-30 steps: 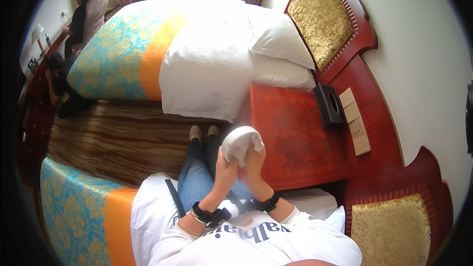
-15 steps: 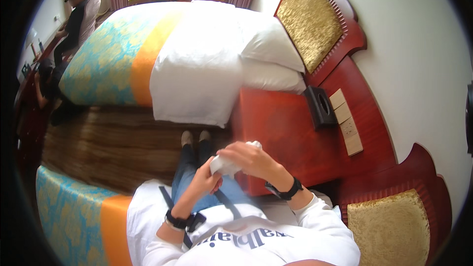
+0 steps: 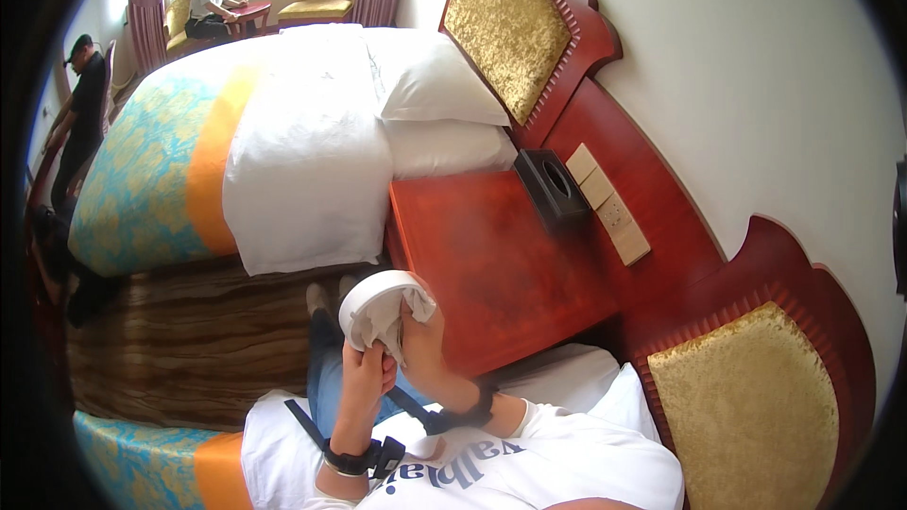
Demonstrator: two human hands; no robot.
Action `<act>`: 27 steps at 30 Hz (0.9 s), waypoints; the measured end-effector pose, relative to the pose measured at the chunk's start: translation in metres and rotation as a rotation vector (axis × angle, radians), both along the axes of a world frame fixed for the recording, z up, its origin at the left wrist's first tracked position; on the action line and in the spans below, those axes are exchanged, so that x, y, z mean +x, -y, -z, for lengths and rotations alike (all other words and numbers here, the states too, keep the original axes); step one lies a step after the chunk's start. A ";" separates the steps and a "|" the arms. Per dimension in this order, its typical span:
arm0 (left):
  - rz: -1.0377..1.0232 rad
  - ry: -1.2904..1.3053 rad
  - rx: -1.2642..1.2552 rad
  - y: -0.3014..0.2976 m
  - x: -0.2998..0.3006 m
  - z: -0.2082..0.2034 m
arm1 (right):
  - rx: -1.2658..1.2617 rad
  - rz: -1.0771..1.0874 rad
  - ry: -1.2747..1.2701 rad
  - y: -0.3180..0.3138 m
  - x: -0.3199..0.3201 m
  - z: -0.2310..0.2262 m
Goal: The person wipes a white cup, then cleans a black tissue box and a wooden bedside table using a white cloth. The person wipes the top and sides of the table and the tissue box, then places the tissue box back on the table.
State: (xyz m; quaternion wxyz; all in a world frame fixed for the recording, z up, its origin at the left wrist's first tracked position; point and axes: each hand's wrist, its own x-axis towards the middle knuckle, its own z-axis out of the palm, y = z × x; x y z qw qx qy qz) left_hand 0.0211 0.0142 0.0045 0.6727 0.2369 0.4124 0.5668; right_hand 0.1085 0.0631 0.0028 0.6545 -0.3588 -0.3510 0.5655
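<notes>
Gripping the lower edge of a round white object [image 3: 355, 300], left hand [image 3: 364, 373] has its fingers curled in. Right hand [image 3: 422, 335] grasps a pale cloth [image 3: 384, 321] bunched in the hollow; cloth covers some fingers, exact contact can't be told. Object is held up in the air, seen against the striped carpet [image 3: 189, 340] and the near left corner of the red-brown table [image 3: 501, 264]. Judged handling: left fingers firm on the edge and clear of the cloth, right fingers pressing it flat with light, even force, loose end gathered so it won't snag. Better to turn the object than bend wrists. Slip risk likely; holding it over the table, before the black tissue box [image 3: 551, 187], would shorten a fall.
</notes>
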 end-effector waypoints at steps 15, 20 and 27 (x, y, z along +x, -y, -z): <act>0.060 -0.682 0.352 0.016 -0.041 -0.010 | 1.126 -0.377 1.198 -0.026 0.039 -0.068; -0.051 -0.523 0.305 0.018 -0.025 -0.014 | 0.948 -0.341 0.761 -0.039 0.035 -0.050; -0.269 -0.384 0.258 0.005 0.000 0.006 | -0.033 -0.283 -0.051 0.005 0.002 -0.002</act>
